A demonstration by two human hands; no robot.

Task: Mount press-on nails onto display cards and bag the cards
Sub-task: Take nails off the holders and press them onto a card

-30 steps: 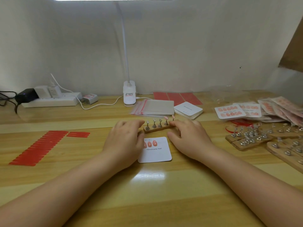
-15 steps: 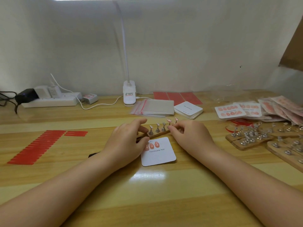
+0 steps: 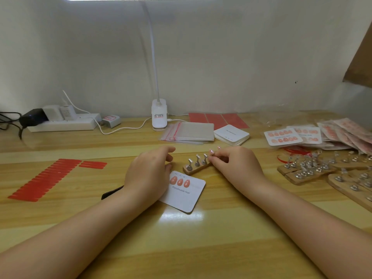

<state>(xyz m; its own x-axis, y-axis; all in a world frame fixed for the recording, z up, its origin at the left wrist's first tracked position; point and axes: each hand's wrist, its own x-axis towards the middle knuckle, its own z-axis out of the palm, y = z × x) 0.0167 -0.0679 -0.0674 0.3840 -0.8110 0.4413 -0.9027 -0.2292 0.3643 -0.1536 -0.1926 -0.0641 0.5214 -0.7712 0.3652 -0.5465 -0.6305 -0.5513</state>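
Note:
A white display card [image 3: 186, 195] printed "Handmade Nail" lies in front of me with three pink nails [image 3: 179, 181] stuck along its top. Behind it sits a small wooden holder [image 3: 196, 168] with metal stands; two pink nails [image 3: 211, 151] stay on its right end. My right hand [image 3: 233, 164] pinches at that right end, fingertips on a nail stand. My left hand [image 3: 150, 170] hovers with loosely bent fingers just left of the holder, its heel covering the card's left edge.
Clear zip bags [image 3: 189, 131] and a stack of blank cards [image 3: 231, 134] lie behind the holder. Finished cards [image 3: 282, 135], bagged sets [image 3: 346, 133] and more wooden holders [image 3: 314, 172] fill the right side. Red adhesive strips [image 3: 46, 178] cover the left; a lamp base [image 3: 159, 115] and power strip [image 3: 62, 122] stand at the back.
The holder has swung clockwise, its right end now farther back. My left hand let go of the holder's left end. The card shifted slightly right and tilted.

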